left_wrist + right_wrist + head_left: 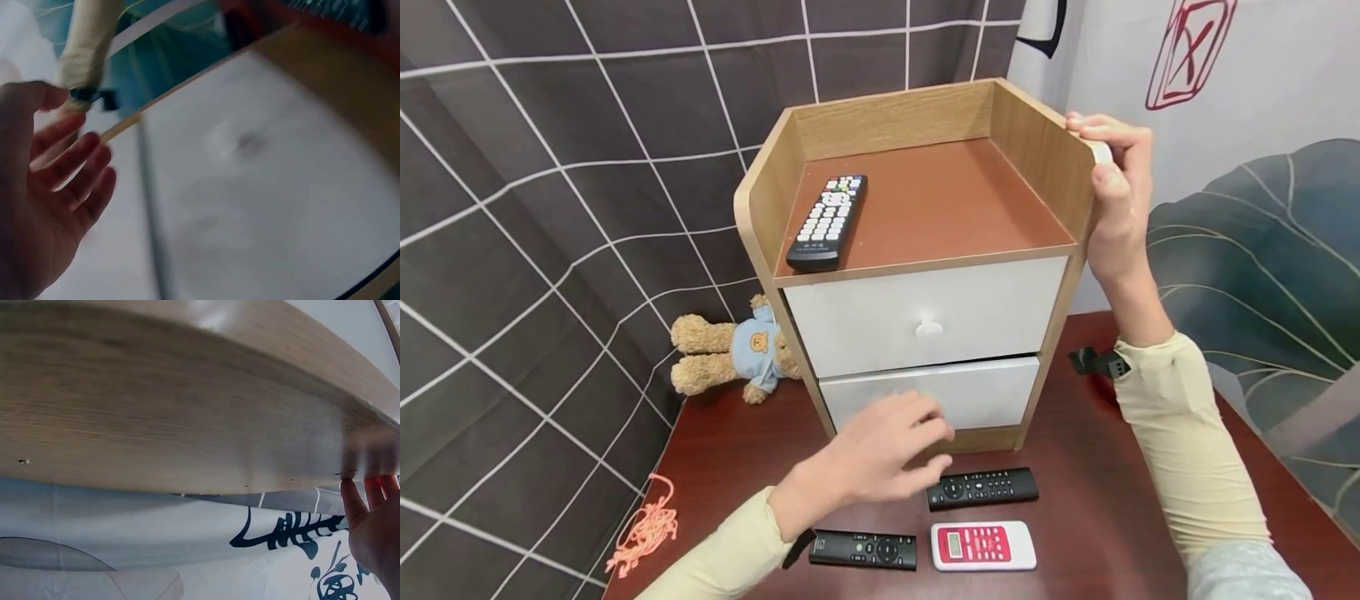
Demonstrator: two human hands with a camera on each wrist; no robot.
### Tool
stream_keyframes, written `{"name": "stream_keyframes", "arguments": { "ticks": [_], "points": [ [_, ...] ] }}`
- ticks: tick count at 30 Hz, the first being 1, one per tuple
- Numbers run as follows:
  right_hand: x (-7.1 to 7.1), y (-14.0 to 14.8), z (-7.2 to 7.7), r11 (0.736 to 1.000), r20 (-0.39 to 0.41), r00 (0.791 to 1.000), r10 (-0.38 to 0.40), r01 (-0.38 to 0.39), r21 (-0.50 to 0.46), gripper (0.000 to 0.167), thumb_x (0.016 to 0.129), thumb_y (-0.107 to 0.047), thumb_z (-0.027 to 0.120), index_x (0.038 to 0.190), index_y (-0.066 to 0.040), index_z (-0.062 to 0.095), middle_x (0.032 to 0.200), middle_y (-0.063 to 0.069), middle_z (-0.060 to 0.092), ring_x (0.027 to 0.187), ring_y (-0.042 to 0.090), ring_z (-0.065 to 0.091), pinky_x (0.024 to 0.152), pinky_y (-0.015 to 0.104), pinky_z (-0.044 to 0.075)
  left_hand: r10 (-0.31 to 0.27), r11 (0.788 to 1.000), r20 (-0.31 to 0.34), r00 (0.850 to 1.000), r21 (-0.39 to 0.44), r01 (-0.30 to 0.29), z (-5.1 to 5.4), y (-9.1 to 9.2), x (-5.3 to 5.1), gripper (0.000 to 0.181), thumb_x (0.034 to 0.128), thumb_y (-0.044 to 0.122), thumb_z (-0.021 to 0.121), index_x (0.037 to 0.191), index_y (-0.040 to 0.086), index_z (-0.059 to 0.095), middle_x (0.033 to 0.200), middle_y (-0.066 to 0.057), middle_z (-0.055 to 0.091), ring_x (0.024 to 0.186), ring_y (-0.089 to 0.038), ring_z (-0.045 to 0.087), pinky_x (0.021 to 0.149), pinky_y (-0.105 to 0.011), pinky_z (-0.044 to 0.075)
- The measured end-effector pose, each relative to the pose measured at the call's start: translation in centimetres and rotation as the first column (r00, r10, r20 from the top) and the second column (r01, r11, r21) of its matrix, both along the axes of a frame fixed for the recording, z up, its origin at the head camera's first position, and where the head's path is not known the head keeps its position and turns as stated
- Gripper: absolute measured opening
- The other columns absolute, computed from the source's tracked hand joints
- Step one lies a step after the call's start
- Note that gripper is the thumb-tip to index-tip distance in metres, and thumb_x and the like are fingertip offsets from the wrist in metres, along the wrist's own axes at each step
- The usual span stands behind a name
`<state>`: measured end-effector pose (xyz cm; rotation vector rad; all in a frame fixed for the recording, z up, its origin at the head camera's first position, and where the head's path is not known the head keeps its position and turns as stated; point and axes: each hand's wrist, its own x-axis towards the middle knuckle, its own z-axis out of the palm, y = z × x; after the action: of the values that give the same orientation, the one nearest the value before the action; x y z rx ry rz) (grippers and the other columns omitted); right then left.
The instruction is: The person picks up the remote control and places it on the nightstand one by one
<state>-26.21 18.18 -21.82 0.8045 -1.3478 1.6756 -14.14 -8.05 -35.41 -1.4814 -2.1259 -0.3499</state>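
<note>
A wooden cabinet with two white drawers stands on the dark red table. My right hand grips the top edge of its right side panel, thumb inside; in the right wrist view the fingers of that hand touch the wood panel. Relaxed and bent, my left hand hovers before the lower drawer, holding nothing. The upper drawer has a white knob. In the left wrist view, the left hand is beside the blurred white drawer front, apart from the knob.
A black remote lies on the cabinet top. Two more black remotes and a white-and-red remote lie in front. A teddy bear lies left, behind pink string. Curtains hang behind.
</note>
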Motion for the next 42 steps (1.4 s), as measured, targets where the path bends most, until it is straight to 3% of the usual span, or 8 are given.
{"name": "stream_keyframes", "arguments": {
  "ticks": [3,7,12,15,19,23,32,42],
  "points": [
    [0.0,-0.2,0.1,1.0,-0.006,1.0,0.001,-0.001,-0.006,0.027,0.083,-0.018,0.049,0.106,-0.006,0.057,0.117,0.007,0.061,0.12,0.024,0.053,0.105,0.031,0.035,0.035,0.994,0.176,0.984,-0.109,-0.016,-3.1,-0.1,0.1,0.018,0.0891,0.028,0.068,0.103,0.018,0.066,0.094,0.006,0.058,0.082,-0.007,0.052,0.073,-0.019,0.045],
    [-0.1,-0.3,0.0,1.0,-0.01,1.0,0.004,-0.004,-0.007,0.027,0.083,-0.02,0.05,0.106,-0.006,0.056,0.117,0.007,0.061,0.121,0.025,0.053,0.106,0.032,0.034,0.134,0.974,0.307,0.942,-0.217,-0.068,-7.0,-0.2,-0.1,0.028,0.0905,0.035,0.066,0.114,0.019,0.064,0.102,0.007,0.058,0.09,-0.008,0.056,0.08,-0.022,0.049],
    [-0.1,-0.3,-0.1,1.0,-0.004,1.0,0.0,0.0,-0.005,0.028,0.083,-0.02,0.049,0.106,-0.007,0.056,0.118,0.007,0.06,0.122,0.025,0.052,0.106,0.032,0.033,0.274,0.929,0.457,0.846,-0.352,-0.111,-10.8,-0.2,-0.4,0.057,0.0894,0.044,0.065,0.139,0.019,0.05,0.123,0.004,0.055,0.105,-0.008,0.056,0.091,-0.024,0.05],
    [-0.2,-0.3,0.0,1.0,-0.002,1.0,-0.005,0.005,0.003,0.028,0.083,-0.02,0.048,0.107,-0.007,0.056,0.118,0.007,0.06,0.122,0.025,0.051,0.106,0.033,0.034,0.346,0.901,0.496,0.796,-0.412,-0.136,-12.2,-0.2,-0.6,0.067,0.0888,0.045,0.066,0.145,0.018,0.042,0.129,0.003,0.053,0.111,-0.01,0.056,0.095,-0.027,0.049],
    [-0.3,-0.2,-0.1,1.0,0.002,1.0,-0.008,0.008,0.001,0.029,0.083,-0.02,0.047,0.108,-0.008,0.056,0.119,0.007,0.06,0.123,0.025,0.051,0.106,0.032,0.034,0.395,0.874,0.493,0.775,-0.461,-0.153,-13.5,0.1,-0.5,0.07,0.0902,0.048,0.065,0.147,0.016,0.04,0.131,0.002,0.052,0.114,-0.011,0.055,0.099,-0.03,0.049],
    [-0.2,0.0,-0.4,1.0,0.007,1.0,-0.009,0.009,-0.002,0.029,0.084,-0.02,0.047,0.108,-0.008,0.056,0.12,0.006,0.06,0.123,0.025,0.05,0.106,0.032,0.033,0.417,0.847,0.471,0.777,-0.511,-0.145,-14.5,0.8,-0.2,0.072,0.0921,0.053,0.061,0.149,0.015,0.039,0.13,0.0,0.052,0.113,-0.012,0.054,0.098,-0.03,0.049],
    [-0.3,0.0,-0.2,1.0,0.006,1.0,-0.011,0.011,-0.003,0.029,0.084,-0.02,0.046,0.109,-0.008,0.056,0.121,0.007,0.06,0.123,0.025,0.05,0.106,0.033,0.034,0.454,0.815,0.358,0.816,-0.537,-0.218,-15.4,1.8,-0.8,0.066,0.0919,0.058,0.059,0.141,0.014,0.049,0.12,0.001,0.053,0.104,-0.011,0.051,0.089,-0.026,0.048],
    [-0.1,-0.3,-0.2,1.0,0.006,1.0,-0.004,0.004,-0.021,0.028,0.084,-0.02,0.047,0.108,-0.008,0.056,0.12,0.007,0.059,0.122,0.025,0.05,0.106,0.033,0.033,0.388,0.811,0.241,0.89,-0.549,-0.205,-16.4,2.7,-1.1,0.054,0.0933,0.063,0.052,0.119,0.016,0.055,0.107,0.003,0.053,0.093,-0.009,0.051,0.078,-0.022,0.046]
  ]
}}
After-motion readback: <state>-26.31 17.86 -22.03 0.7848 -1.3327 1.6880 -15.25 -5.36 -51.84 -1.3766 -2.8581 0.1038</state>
